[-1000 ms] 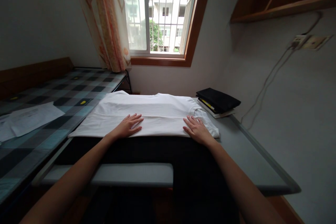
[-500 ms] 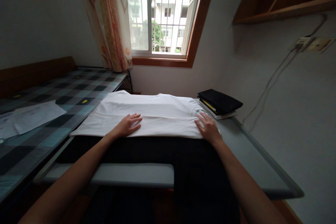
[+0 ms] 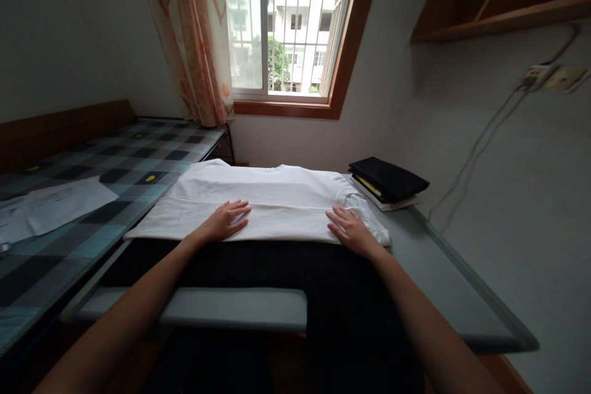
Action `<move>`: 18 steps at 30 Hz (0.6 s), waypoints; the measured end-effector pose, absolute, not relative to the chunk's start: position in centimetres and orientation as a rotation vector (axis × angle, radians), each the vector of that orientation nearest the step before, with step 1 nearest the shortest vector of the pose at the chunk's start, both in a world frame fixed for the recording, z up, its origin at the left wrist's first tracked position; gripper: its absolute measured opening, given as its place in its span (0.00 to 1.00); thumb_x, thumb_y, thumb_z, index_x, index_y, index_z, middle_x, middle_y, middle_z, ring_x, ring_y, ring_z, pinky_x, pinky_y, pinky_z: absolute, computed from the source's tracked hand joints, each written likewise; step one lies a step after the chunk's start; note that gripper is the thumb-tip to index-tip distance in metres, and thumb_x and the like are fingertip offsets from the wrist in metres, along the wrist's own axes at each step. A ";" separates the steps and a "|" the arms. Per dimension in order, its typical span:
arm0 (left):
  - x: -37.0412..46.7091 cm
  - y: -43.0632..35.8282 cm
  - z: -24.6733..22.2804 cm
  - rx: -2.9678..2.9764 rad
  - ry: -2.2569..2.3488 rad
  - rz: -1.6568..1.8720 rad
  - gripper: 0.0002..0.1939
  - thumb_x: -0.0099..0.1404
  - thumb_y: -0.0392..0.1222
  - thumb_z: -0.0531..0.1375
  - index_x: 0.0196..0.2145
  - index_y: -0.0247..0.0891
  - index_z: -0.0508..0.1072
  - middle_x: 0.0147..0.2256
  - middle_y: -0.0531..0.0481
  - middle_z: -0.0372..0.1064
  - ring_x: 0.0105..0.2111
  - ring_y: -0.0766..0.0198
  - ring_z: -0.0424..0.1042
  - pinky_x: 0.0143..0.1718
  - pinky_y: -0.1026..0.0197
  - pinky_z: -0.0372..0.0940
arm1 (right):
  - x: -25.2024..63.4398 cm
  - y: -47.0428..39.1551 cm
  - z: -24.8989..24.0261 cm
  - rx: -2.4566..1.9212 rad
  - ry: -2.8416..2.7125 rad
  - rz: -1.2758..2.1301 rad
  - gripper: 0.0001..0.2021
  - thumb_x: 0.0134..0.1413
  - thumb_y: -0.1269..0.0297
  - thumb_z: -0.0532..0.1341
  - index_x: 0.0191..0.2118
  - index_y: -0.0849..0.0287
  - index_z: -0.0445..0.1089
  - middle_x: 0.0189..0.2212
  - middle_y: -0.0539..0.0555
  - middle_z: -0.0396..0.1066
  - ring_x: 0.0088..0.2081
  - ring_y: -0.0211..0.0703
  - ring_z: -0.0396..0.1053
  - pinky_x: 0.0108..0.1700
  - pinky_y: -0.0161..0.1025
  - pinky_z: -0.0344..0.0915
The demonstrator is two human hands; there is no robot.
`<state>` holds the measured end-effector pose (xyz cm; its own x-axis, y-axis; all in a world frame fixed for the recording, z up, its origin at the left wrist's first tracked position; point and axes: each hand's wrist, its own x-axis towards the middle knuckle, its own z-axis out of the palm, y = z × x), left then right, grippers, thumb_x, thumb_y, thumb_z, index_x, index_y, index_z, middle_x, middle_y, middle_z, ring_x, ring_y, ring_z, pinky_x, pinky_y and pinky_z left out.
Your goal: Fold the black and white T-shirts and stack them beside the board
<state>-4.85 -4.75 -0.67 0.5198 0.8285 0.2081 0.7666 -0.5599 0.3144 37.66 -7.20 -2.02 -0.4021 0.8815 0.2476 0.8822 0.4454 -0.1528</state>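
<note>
A white T-shirt (image 3: pixel 277 188) lies spread sideways across the table, its near part folded over so that a long edge runs along the middle. The round neckline shows at its right end. My left hand (image 3: pixel 227 220) rests flat on the near part of the shirt, fingers stretched out to the right. Flat on the same folded part, left of the neckline, lies my right hand (image 3: pixel 351 229), fingers apart. Neither hand grips the cloth. Under the shirt's near edge is a black cloth (image 3: pixel 258 261), part of which hangs over the table's front.
The grey table (image 3: pixel 462 295) runs to the right wall. A black folder (image 3: pixel 388 180) lies on papers at its back right. On the left, a bed with a checked cover (image 3: pixel 180 141) holds loose papers (image 3: pixel 69 203). A shelf (image 3: pixel 508 18) hangs upper right.
My right hand has slid left over the shirt, away from the neckline, uncovering the shirt's right end. My left hand has stayed in place.
</note>
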 end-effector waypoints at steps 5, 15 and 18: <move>-4.9 -4.7 -0.7 2.568 1.360 0.512 0.26 0.68 0.54 0.51 0.57 0.39 0.69 0.62 0.40 0.59 0.63 0.48 0.57 0.63 0.39 0.49 | 38.1 -6.9 -2.5 -1.459 -2.350 0.036 0.24 0.66 0.52 0.47 0.58 0.58 0.68 0.63 0.64 0.59 0.65 0.57 0.53 0.63 0.61 0.50; -5.0 -4.7 -0.8 2.559 1.356 0.519 0.27 0.68 0.55 0.51 0.57 0.39 0.69 0.62 0.40 0.59 0.63 0.48 0.57 0.63 0.40 0.48 | 38.1 -6.9 -2.2 -1.458 -2.331 0.094 0.25 0.64 0.52 0.49 0.58 0.61 0.68 0.62 0.65 0.59 0.65 0.55 0.53 0.64 0.59 0.48; -5.0 -4.7 -0.8 2.556 1.359 0.528 0.26 0.67 0.55 0.52 0.57 0.40 0.70 0.62 0.40 0.59 0.63 0.49 0.57 0.63 0.40 0.48 | 38.1 -7.0 -2.2 -1.459 -2.327 0.102 0.25 0.64 0.52 0.50 0.58 0.61 0.68 0.62 0.65 0.59 0.65 0.56 0.53 0.64 0.59 0.49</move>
